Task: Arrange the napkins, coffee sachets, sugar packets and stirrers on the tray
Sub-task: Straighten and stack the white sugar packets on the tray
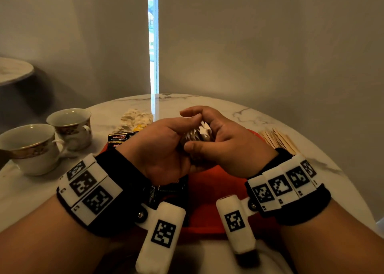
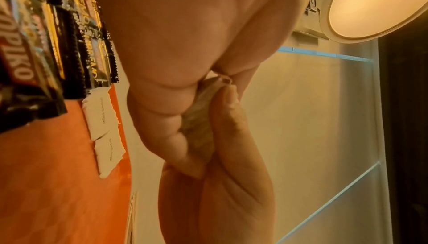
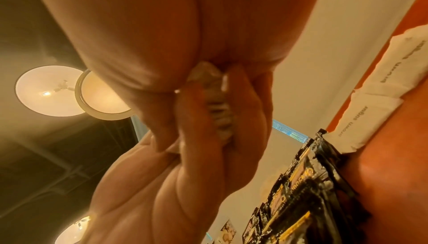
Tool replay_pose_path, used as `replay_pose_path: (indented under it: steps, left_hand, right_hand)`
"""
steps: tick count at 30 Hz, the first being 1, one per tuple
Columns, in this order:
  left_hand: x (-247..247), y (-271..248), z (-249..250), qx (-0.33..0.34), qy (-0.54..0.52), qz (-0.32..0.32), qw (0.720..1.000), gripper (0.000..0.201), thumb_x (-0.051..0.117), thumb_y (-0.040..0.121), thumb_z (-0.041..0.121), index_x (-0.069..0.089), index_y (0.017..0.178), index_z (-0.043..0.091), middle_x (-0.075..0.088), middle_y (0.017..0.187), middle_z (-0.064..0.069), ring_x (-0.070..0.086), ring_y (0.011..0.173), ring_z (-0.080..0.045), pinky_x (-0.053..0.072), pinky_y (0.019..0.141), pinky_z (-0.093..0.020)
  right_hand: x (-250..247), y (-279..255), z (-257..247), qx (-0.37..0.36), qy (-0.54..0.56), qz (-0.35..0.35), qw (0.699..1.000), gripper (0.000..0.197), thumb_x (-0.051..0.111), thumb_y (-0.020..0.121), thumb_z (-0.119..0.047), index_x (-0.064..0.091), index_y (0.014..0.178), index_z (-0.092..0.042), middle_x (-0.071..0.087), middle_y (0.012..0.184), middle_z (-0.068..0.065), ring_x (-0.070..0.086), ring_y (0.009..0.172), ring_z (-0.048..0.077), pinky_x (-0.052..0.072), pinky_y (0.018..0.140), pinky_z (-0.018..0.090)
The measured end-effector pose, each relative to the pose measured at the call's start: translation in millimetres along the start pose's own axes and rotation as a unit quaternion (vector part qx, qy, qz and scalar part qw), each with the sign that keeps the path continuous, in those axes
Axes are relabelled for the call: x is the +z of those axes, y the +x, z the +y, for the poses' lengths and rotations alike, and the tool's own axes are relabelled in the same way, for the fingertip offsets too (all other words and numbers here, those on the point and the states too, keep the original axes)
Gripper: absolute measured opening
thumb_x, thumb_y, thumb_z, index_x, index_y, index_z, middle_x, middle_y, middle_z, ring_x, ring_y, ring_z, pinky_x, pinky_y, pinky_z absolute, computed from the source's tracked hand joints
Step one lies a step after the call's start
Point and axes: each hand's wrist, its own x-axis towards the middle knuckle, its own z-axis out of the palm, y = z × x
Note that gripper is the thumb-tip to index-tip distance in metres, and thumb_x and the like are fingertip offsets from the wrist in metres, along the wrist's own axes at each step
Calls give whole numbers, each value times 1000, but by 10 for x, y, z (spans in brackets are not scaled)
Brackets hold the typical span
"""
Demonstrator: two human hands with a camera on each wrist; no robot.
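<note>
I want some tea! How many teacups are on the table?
2. One teacup sits at the table's left edge; the other teacup stands just behind it, further from the person. None looks hidden.

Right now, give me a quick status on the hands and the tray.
Left hand and right hand both grip a sugar packet stack above the tray. Coffee sachets, two sugar packets already on it. Nothing blocking.

My table [image 1: 239, 109] is polished marble, glossy and veined. The orange tray [image 1: 209, 186] looks like smooth plastic. The coffee sachets [image 2: 76, 50] are shiny foil, the sugar packets [image 2: 102, 114] matt paper, the stirrers [image 1: 278, 139] pale wood, the 2 cups [image 1: 68, 126] glazed porcelain.
</note>
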Motion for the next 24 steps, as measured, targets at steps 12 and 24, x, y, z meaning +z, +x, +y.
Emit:
replay_pose_path:
  steps: [12,24]
  left_hand:
    - [-68,0,13,-36,11,-11,999,42,50,93,39,67,114,7,67,103,-13,67,89,-26,54,84,-40]
    - [-145,78,0,84,-41,71,993,41,46,83,0,59,122,0,64,108,-24,69,87,-31,60,62,-30]
  right_hand:
    - [69,31,41,28,-22,-9,999,69,67,87,-7,31,135,-40,63,116,4,70,97,24,59,81,54]
    - [5,201,232,43,188,191,963,46,71,74,-28,48,114,-31,58,107,0,62,99,18,49,68,25]
